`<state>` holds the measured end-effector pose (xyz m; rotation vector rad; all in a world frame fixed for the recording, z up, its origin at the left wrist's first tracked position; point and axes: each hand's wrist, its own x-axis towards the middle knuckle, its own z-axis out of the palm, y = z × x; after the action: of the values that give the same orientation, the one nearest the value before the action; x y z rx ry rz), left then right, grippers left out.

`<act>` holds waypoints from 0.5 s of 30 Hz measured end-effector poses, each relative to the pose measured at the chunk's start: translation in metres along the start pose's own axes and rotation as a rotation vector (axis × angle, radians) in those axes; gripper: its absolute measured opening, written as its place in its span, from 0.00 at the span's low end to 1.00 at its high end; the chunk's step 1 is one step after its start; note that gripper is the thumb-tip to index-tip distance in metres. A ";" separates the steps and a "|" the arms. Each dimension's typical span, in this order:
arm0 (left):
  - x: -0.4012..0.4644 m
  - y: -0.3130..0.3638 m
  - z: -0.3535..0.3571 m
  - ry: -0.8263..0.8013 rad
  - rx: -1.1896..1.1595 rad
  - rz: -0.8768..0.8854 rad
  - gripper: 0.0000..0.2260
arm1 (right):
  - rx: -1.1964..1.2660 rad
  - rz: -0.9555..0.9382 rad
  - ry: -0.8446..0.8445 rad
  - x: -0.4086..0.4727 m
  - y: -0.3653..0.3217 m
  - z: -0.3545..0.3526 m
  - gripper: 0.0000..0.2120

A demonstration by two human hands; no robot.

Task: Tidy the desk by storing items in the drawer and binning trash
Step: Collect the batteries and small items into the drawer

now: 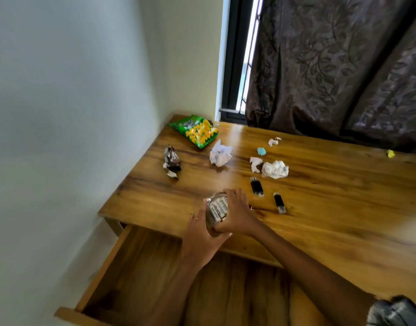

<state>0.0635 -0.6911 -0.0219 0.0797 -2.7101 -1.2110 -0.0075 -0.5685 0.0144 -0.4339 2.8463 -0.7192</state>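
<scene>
Nearest to me, below my hands, the wooden drawer stands pulled open from the front of the wooden desk. Above its back edge I hold a small clear plastic packet of white labelled sticks with both hands: my left hand cups it from beneath and the left, fingers curled round it, and my right hand grips it from above and the right, fingertips over its far end. Just right of my right hand lie two black USB sticks with silver ends, the nearer one and the farther one, a little apart on the desk. Beyond them sit a large crumpled white paper ball and a smaller white paper scrap beside it. Straight ahead of my hands is another crumpled white paper, and to the left of it a dark brown and silver crinkled wrapper. Farther off lie a small light-blue scrap, a tiny white torn piece and, far right, a small yellow scrap. At the far left corner lies a green snack bag with yellow print.
</scene>
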 end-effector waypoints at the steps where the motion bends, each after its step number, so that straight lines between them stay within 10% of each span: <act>1: -0.010 0.005 0.000 0.000 -0.067 -0.006 0.46 | 0.014 -0.012 0.009 -0.010 0.000 -0.001 0.50; 15: -0.144 0.042 0.026 -0.428 -0.552 -0.010 0.32 | 0.137 0.135 0.013 -0.198 0.050 0.002 0.56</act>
<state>0.2019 -0.6270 -0.0273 -0.2663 -2.5688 -2.1351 0.1672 -0.4639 0.0075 -0.2155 2.7826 -0.8857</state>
